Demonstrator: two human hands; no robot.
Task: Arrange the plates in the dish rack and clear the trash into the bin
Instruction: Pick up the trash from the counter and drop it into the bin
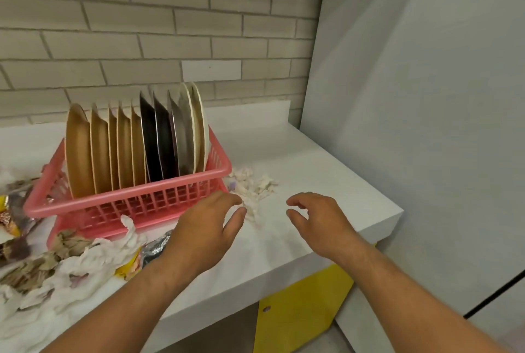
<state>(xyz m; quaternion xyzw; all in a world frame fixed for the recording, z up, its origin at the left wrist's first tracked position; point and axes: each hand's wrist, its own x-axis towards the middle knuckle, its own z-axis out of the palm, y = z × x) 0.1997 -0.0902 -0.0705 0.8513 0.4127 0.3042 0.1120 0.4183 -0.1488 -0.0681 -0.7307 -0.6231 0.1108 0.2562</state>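
Trash heap (85, 264): At the far left of the counter (312, 153) I see crumpled white tissues, brownish paper and shiny snack wrappers (11, 210). They lie loose in front of the rack and to its left, and some touch its base.
Foil piece (154, 247): It lies at the right end of the heap, partly hidden under my left forearm.
Dish rack (142, 199): A pink plastic basket with slotted walls, standing on the counter near the brick wall.
Plates (102, 151): All stand on edge inside the rack, close in one row. From the left come several tan ones, then two black plates (154, 139), one grey, and cream ones at the right end.
Left hand (204, 227): It holds nothing, the fingers loosely bent. It is just before the rack's right corner. I cannot tell if the fingertips touch the scraps.
Paper scraps (255, 185): A small white pile on the counter, just beside the rack's right corner.
Right hand (318, 219): It grips nothing, fingers relaxed and curved, above the bare counter right of the scraps.
Cabinet (306, 304): A yellow front under the counter edge.
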